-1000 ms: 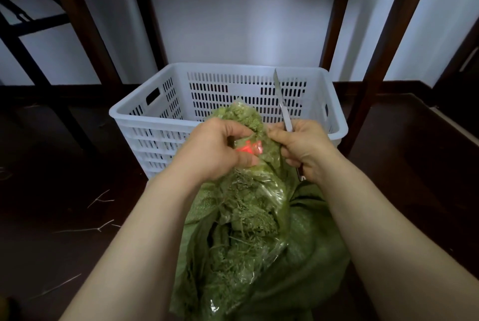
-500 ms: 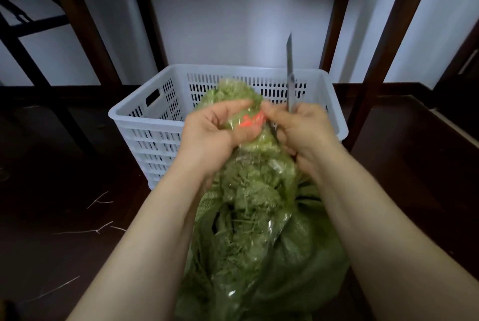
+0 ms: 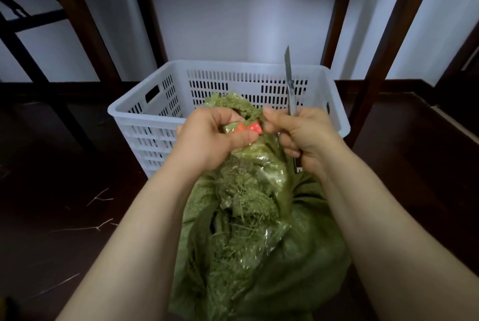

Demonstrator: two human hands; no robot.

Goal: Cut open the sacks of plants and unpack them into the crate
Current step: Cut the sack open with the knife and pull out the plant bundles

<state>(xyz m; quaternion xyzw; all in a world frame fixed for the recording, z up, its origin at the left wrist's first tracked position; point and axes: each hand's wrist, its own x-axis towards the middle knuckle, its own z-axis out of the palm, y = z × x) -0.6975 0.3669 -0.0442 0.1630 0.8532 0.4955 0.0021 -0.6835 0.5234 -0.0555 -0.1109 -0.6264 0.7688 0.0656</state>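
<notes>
A clear plastic bag of green plants (image 3: 248,199) sticks up out of a green woven sack (image 3: 305,256) in front of me. A red band (image 3: 247,127) closes the bag's neck. My left hand (image 3: 207,139) grips that neck just under the band. My right hand (image 3: 303,136) holds a utility knife (image 3: 290,85) with its blade pointing straight up, and its thumb and forefinger touch the bag's top beside the band. A white slotted crate (image 3: 155,116) stands just beyond the bag; what lies inside it is hidden.
Dark wooden posts (image 3: 339,7) rise behind the crate against a white wall. The floor (image 3: 51,170) is dark, with a few pale dry stems (image 3: 98,197) scattered at the left. A raised dark ledge (image 3: 440,118) runs along the right.
Both hands lifted the bag's neck higher in front of the crate. The knife swung from a leftward tilt to upright. The hands have hardly moved over the last half second.
</notes>
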